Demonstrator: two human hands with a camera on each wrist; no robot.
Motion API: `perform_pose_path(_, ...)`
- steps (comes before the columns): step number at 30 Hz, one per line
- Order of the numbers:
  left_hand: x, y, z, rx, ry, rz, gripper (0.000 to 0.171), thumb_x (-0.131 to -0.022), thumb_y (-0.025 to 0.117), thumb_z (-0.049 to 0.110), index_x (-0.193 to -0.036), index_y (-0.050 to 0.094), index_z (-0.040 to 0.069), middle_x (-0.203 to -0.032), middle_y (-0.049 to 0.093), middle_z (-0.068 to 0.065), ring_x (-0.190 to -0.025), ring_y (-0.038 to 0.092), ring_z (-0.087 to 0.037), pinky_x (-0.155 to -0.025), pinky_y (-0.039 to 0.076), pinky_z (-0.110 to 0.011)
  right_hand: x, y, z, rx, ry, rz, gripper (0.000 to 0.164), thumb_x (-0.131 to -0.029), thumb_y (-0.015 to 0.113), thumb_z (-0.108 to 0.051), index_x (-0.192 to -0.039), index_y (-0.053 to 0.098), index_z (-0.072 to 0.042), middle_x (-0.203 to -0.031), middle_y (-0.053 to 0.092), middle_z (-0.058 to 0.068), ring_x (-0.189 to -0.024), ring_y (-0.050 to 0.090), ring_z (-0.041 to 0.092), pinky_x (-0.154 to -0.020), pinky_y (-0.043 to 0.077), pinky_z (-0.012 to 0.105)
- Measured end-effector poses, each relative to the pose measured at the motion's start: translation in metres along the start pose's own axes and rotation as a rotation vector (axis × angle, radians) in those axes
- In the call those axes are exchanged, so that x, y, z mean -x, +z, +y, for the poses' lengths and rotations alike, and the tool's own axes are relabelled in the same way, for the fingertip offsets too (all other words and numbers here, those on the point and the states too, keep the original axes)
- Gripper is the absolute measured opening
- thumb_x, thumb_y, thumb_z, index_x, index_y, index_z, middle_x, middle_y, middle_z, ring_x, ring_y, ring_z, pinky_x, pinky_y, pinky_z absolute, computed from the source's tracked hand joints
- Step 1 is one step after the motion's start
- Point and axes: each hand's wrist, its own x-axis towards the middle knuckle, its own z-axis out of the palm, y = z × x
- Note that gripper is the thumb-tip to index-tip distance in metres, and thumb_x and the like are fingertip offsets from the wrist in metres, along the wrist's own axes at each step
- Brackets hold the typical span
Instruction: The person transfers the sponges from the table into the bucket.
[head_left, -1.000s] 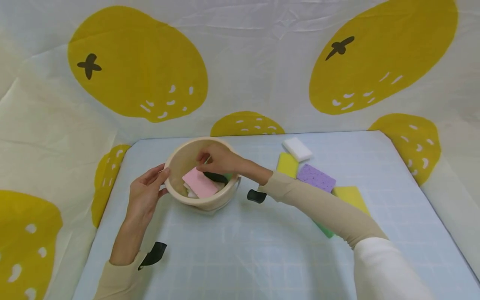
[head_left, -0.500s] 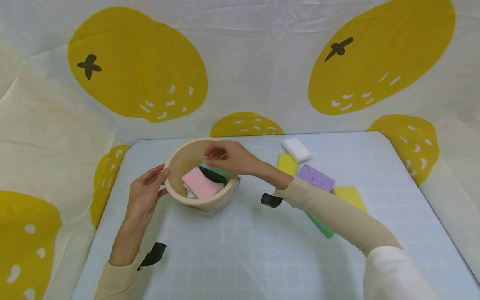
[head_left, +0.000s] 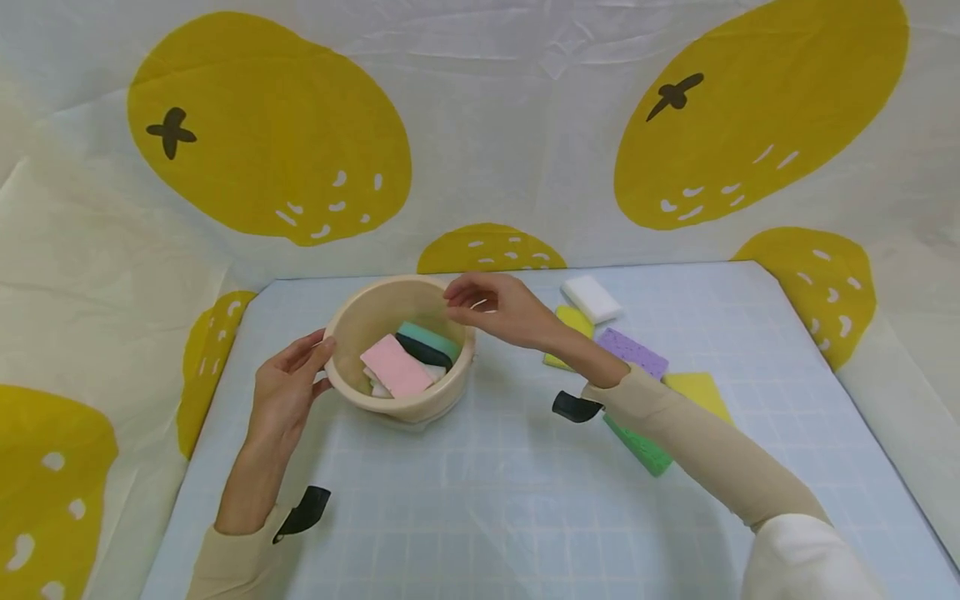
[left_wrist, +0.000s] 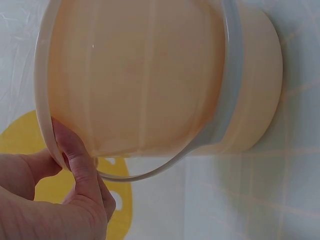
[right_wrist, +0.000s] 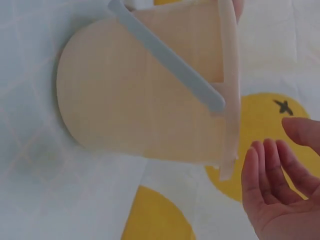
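A cream bucket (head_left: 401, 406) stands upright at the back left of the table. My left hand (head_left: 287, 387) pinches its left rim between thumb and fingers, as the left wrist view also shows. Inside the bucket lie a pink sponge (head_left: 397, 367), a teal sponge (head_left: 431, 339) with a dark layer, and white pieces partly hidden under the pink one. My right hand (head_left: 506, 308) hovers by the bucket's right rim, fingers loosely bent with nothing in them. In the right wrist view its thumb and fingers stand apart. The bucket's grey handle (right_wrist: 165, 55) hangs down against its side.
Right of the bucket lie a white block (head_left: 592, 298), a purple sponge (head_left: 633, 352), yellow sponges (head_left: 697, 393) and a green sponge (head_left: 641, 450). My right forearm passes over part of this group. Fabric walls (head_left: 517, 125) with yellow fruit prints rise behind the table.
My right hand has risen out of the bucket and moved right to its rim, uncovering the teal sponge inside. My left hand has kept its hold on the rim.
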Motion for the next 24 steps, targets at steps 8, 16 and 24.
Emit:
perform_pose_path(8, 0.000, -0.001, 0.000, 0.002, 0.000, -0.005, 0.062, -0.090, 0.080, 0.033, -0.143, 0.059, 0.008, -0.115, 0.067, 0.002, -0.095, 0.063, -0.010, -0.073, 0.059, -0.019, 0.025, -0.013, 0.008, -0.012, 0.048, 0.038, 0.025, -0.098, 0.072, -0.014, -0.120, 0.068, -0.003, -0.113, 0.069, 0.006, -0.103, 0.064, 0.019, -0.095, 0.056, 0.035)
perform_pose_path(16, 0.000, 0.000, 0.000, 0.004, -0.008, 0.001, 0.064, -0.089, 0.080, 0.035, -0.143, 0.059, 0.009, -0.116, 0.067, 0.002, -0.095, 0.062, -0.011, -0.074, 0.059, -0.019, 0.052, -0.024, 0.025, 0.019, 0.092, 0.063, 0.026, -0.097, 0.073, -0.015, -0.121, 0.067, -0.004, -0.115, 0.069, 0.011, -0.104, 0.065, 0.021, -0.098, 0.056, 0.038)
perform_pose_path(24, 0.000, 0.001, 0.001, 0.008, -0.017, 0.012, 0.065, -0.088, 0.081, 0.036, -0.144, 0.060, 0.010, -0.119, 0.067, 0.002, -0.098, 0.063, -0.012, -0.074, 0.059, -0.019, 0.077, -0.033, 0.036, 0.030, 0.168, 0.073, 0.029, -0.098, 0.073, -0.020, -0.123, 0.067, -0.006, -0.118, 0.068, 0.012, -0.106, 0.064, 0.021, -0.099, 0.055, 0.038)
